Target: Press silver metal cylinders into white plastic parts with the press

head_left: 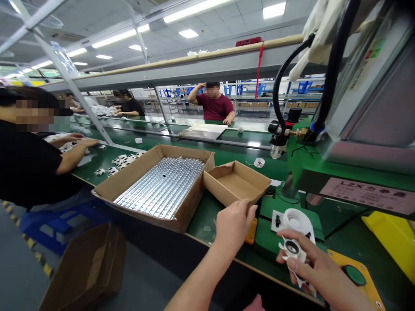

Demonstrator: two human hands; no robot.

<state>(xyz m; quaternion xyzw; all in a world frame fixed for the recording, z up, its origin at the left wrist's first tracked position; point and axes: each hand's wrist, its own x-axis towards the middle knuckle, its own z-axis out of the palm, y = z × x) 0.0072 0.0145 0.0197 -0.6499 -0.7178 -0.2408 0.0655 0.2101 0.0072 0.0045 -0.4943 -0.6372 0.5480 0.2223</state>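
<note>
My left hand [234, 225] grips the near edge of a small, empty cardboard box [236, 182], with fingers curled over its rim. My right hand [316, 264] holds a white plastic part [293, 250] with a round opening and finned edges. It is just in front of a white round fixture [294, 219] on the green press base [275, 224]. A large cardboard box [162, 183] filled with rows of shiny metal pieces lies to the left of the small box.
A green press machine [343, 147] with black hoses looms at the right, with a yellow button panel [359, 276] below. A person in black works at the left over small white parts [119, 162]. Two more people sit across the belt. A brown box [87, 268] sits on the floor.
</note>
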